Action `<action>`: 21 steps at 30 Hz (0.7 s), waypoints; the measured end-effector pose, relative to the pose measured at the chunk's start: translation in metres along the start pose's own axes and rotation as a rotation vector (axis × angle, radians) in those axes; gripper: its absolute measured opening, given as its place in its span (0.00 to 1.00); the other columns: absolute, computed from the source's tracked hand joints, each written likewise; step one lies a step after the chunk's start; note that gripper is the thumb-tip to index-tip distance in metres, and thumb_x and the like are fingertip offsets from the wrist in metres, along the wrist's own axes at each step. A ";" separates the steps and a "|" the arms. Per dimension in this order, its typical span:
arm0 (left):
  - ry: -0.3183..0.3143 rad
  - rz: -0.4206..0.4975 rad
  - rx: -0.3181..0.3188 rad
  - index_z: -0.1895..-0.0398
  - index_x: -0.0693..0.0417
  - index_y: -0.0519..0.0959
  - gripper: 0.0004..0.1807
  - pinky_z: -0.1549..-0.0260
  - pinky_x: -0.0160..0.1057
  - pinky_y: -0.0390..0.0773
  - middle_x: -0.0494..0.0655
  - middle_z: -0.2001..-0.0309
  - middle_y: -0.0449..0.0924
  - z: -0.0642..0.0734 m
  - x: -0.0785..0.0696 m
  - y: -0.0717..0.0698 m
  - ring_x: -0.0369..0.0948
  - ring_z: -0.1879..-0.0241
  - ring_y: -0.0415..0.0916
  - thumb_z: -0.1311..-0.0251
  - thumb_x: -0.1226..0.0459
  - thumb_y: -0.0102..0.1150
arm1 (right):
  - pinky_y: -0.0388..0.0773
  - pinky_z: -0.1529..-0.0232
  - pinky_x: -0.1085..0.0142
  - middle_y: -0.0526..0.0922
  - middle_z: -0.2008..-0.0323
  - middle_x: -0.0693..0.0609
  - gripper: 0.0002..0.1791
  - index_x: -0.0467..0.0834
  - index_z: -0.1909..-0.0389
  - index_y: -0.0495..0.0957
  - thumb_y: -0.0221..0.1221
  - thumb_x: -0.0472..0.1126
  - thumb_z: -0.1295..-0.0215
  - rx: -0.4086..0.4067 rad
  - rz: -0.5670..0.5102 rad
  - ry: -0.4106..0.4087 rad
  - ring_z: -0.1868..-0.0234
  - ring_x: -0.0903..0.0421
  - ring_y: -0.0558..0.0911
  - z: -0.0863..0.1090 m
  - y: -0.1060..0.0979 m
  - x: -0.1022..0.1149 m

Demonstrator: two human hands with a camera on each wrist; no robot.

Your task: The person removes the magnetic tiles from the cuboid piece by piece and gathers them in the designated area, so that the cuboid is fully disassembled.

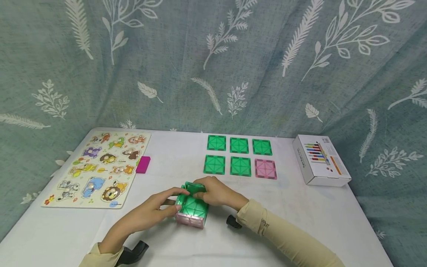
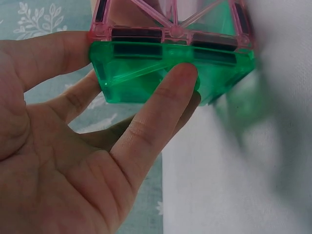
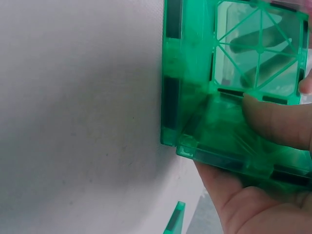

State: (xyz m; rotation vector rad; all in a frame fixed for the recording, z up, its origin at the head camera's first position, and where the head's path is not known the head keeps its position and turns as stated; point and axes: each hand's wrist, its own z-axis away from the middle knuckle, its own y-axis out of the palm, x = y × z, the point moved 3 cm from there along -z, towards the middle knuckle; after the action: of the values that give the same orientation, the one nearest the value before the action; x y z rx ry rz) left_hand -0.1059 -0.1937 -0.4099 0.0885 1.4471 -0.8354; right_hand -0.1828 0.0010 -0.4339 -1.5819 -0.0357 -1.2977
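A small box of translucent magnetic tiles [image 1: 194, 208] stands on the white table, its sides green and its near face a pink tile [image 1: 189, 220]. My left hand [image 1: 151, 211] holds the box from the left, thumb near the front corner and fingers farther back. In the left wrist view, digits lie against a green tile [image 2: 131, 73] bordering the pink one. With thumb and fingers, my right hand [image 1: 217, 191] pinches a green magnetic tile [image 3: 219, 122] at the box's far side. That tile meets its neighbours at an angle in the right wrist view.
Several green tiles [image 1: 214, 164] and one pink tile [image 1: 265, 169] lie flat in two rows behind the hands. An animal puzzle board [image 1: 131, 185] is at the left, beside a magenta block [image 1: 143, 164]. A white box [image 1: 321, 160] stands at the right.
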 end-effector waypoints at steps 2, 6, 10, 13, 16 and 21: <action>-0.003 0.003 0.003 0.30 0.46 0.67 0.23 0.56 0.52 0.82 0.61 0.27 0.63 0.000 0.000 0.000 0.64 0.37 0.73 0.26 0.58 0.52 | 0.78 0.57 0.72 0.88 0.54 0.50 0.13 0.43 0.48 0.83 0.62 0.39 0.31 0.000 -0.031 0.005 0.57 0.63 0.81 0.000 -0.001 -0.001; 0.000 -0.007 0.003 0.31 0.46 0.68 0.23 0.55 0.53 0.82 0.61 0.28 0.65 0.001 0.000 -0.001 0.64 0.38 0.74 0.26 0.58 0.53 | 0.77 0.61 0.71 0.88 0.57 0.51 0.13 0.44 0.49 0.84 0.62 0.40 0.31 -0.011 -0.080 0.010 0.62 0.65 0.79 -0.001 -0.001 -0.005; 0.008 -0.031 -0.006 0.31 0.45 0.69 0.22 0.55 0.50 0.83 0.59 0.28 0.67 0.003 -0.002 -0.002 0.63 0.39 0.75 0.27 0.58 0.54 | 0.77 0.62 0.70 0.87 0.58 0.52 0.14 0.44 0.47 0.84 0.62 0.41 0.31 -0.032 -0.093 0.018 0.63 0.64 0.78 -0.001 -0.002 -0.009; -0.002 -0.043 -0.012 0.32 0.45 0.69 0.23 0.55 0.51 0.84 0.60 0.27 0.65 0.003 -0.002 -0.002 0.64 0.38 0.75 0.27 0.58 0.55 | 0.76 0.63 0.69 0.86 0.60 0.54 0.15 0.45 0.45 0.83 0.62 0.43 0.30 -0.051 -0.094 0.035 0.64 0.63 0.77 -0.001 -0.004 -0.012; -0.023 -0.044 -0.013 0.32 0.44 0.70 0.23 0.53 0.55 0.84 0.61 0.26 0.63 0.004 -0.002 -0.002 0.65 0.37 0.73 0.28 0.58 0.56 | 0.80 0.55 0.63 0.86 0.57 0.51 0.18 0.44 0.42 0.81 0.62 0.45 0.30 -0.068 -0.083 0.052 0.57 0.57 0.80 0.000 -0.005 -0.016; -0.041 -0.042 -0.003 0.32 0.44 0.70 0.23 0.52 0.57 0.83 0.60 0.25 0.63 0.005 -0.003 -0.002 0.65 0.37 0.73 0.29 0.58 0.56 | 0.71 0.31 0.47 0.77 0.33 0.44 0.31 0.40 0.32 0.72 0.64 0.48 0.33 -0.087 -0.071 0.117 0.30 0.45 0.73 0.001 -0.009 -0.024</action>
State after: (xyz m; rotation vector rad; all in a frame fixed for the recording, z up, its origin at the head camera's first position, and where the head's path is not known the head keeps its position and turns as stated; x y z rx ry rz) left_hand -0.1019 -0.1965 -0.4056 0.0387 1.4160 -0.8647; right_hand -0.1970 0.0186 -0.4450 -1.5875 0.0391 -1.4624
